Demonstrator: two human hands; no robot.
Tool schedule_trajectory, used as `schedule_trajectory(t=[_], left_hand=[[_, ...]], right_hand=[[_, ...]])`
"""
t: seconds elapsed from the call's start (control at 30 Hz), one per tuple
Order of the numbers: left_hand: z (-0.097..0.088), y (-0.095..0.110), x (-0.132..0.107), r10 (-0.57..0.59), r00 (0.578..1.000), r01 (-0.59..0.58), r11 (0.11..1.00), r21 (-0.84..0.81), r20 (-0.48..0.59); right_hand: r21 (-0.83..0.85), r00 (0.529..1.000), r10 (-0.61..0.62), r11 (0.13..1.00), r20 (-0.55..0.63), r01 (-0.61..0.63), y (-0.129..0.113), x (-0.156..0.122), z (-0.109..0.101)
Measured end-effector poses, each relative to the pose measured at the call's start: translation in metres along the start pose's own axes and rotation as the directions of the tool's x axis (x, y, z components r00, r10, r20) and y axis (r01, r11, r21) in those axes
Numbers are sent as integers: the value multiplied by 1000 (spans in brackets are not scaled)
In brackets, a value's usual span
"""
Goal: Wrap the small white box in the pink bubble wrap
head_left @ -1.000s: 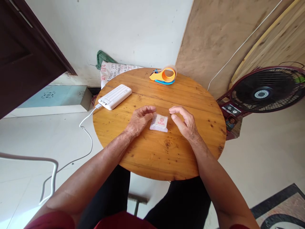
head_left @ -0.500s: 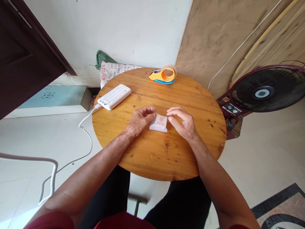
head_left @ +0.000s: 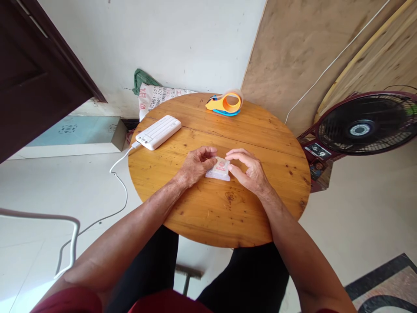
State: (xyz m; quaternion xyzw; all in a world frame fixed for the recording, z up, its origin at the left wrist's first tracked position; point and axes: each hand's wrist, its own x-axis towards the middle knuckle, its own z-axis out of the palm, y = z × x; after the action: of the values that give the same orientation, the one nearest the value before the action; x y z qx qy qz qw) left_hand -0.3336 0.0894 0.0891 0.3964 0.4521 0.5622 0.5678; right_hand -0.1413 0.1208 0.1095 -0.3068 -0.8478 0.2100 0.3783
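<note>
Left hand (head_left: 194, 165) and right hand (head_left: 248, 172) pinch the packet (head_left: 220, 170) between them by its edges; it seems light, soft, slippery.

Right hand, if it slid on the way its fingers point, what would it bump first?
The right hand would meet the packet first; its fingertips seem to touch it. The left hand lies just beyond.

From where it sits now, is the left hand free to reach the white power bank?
Probably yes: only bare table lies between the left hand and the power bank. It holds the edge of the small packet, so it would have to let go first.
</note>
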Motion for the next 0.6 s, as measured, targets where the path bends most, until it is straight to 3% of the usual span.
schedule_trajectory(t=[0.6], left_hand=[[-1, -4, 2, -13, 1000, 14, 1000, -25, 6]], right_hand=[[46, 1000, 5, 999, -30, -4, 5, 0, 1]])
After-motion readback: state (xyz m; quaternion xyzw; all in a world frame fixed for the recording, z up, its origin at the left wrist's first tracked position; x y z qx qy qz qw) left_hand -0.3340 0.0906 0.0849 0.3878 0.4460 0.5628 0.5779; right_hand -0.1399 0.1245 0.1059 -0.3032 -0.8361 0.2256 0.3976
